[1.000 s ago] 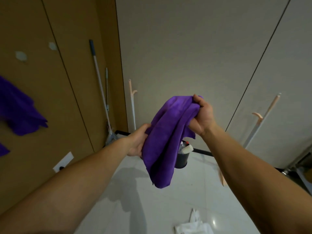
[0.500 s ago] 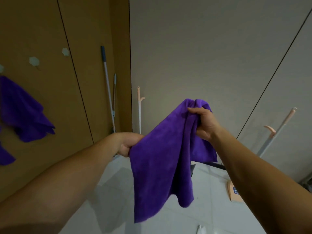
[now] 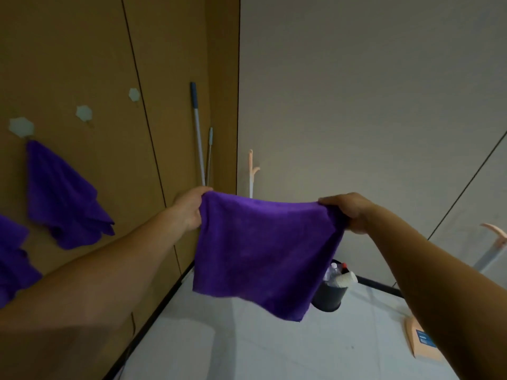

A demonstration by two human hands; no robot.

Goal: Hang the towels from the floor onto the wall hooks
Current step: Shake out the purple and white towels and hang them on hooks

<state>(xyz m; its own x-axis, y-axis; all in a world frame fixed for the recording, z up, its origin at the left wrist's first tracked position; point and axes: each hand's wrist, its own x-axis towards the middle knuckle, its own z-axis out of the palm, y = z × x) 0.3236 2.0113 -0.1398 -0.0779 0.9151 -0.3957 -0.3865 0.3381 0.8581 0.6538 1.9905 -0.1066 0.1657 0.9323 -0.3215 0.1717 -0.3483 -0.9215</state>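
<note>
Plainly, before the brown wall point(image 3: 82, 50), the purple towel point(image 3: 263, 250) hung spread in the air, clear of the floor point(image 3: 247, 352); it looked light, soft and limp, best taken by its top corners. Each grip was clamped there: left hand point(image 3: 189, 209) on one corner, right hand point(image 3: 348, 212) on the other. Behind, a black bucket point(image 3: 327, 297) held bottles point(image 3: 336, 272). A bare wall hook point(image 3: 83, 113) waited.

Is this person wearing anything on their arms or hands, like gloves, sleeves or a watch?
No. The left hand and right hand are bare: no gloves, rings or watch visible. Both forearms are bare too, with no sleeves in view.
</note>
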